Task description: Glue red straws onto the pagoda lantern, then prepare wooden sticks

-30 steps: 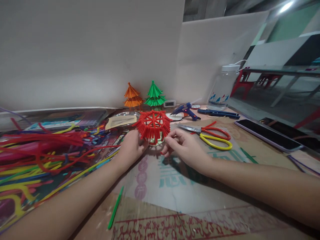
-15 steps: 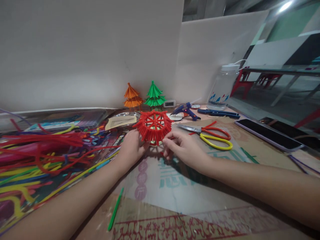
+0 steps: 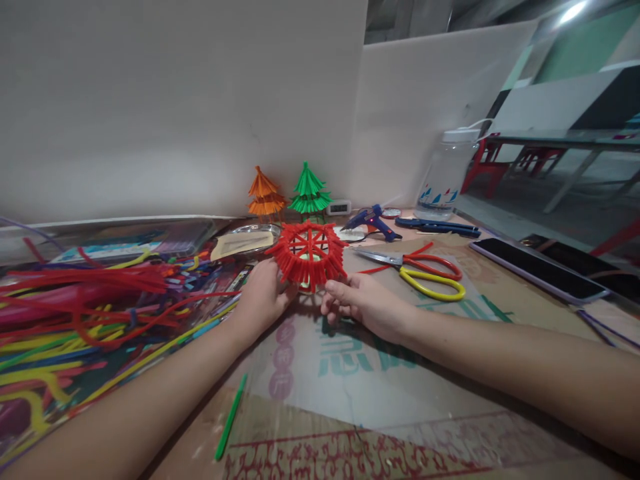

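Note:
A red pipe-cleaner roof (image 3: 311, 267), ring-shaped with spokes across its open top, stands in front of me. My left hand (image 3: 265, 293) is closed at its left underside, the fingertips partly hidden beneath the fringe. At its lower right edge is my right hand (image 3: 353, 300), fingers curled and thumb close to the fringe; whether a small piece sits in those fingers I cannot make out. Scissors (image 3: 420, 270) with one red and one yellow handle lie right of the roof. Behind it stand an orange pipe-cleaner pavilion (image 3: 265, 197) and a green pipe-cleaner pavilion (image 3: 309, 190).
Many coloured pipe cleaners (image 3: 100, 313) cover the left side. A blue glue gun (image 3: 373, 221), a utility knife (image 3: 437, 227), a water bottle (image 3: 445, 177) and a phone (image 3: 537, 269) are at the right. One green strip (image 3: 231, 417) lies near the front.
My right hand has turned slightly and its fingers have shifted at the roof's lower right edge. The red roof and my left hand stay almost in place.

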Action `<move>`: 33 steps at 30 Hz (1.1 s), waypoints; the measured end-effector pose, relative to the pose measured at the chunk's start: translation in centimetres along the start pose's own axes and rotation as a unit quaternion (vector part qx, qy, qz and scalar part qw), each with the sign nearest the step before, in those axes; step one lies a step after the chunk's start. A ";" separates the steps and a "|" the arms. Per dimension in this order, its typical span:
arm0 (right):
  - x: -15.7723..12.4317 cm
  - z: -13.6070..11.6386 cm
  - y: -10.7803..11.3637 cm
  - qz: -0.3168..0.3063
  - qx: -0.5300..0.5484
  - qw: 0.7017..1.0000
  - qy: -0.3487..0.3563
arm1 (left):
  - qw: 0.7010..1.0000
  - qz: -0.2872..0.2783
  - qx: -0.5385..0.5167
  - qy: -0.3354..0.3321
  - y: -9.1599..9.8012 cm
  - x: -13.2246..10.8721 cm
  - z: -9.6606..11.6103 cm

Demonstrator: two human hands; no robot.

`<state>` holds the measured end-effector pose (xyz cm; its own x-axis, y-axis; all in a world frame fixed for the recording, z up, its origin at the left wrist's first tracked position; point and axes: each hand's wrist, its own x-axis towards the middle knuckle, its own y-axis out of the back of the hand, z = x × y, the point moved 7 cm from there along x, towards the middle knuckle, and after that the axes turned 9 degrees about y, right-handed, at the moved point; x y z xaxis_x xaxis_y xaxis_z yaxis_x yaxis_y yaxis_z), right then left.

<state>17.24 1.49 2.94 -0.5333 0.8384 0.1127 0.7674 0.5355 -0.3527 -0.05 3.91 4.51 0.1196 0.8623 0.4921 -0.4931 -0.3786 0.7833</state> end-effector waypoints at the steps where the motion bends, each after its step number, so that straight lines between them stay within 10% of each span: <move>1: 0.0 0.0 -0.2 -0.001 0.001 1.000 0.003 | 1.000 0.000 -0.001 -0.002 0.0 0.0 0.0; 33: 0.4 -0.3 0.3 0.032 0.041 0.998 0.040 | 1.000 -0.004 0.002 -0.008 0.3 0.1 1.1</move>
<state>17.34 2.01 3.13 -0.4517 0.8778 0.1594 0.7655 0.4732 -0.4360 0.77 3.49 5.19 0.1367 0.8600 0.4917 -0.4887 -0.3733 0.7886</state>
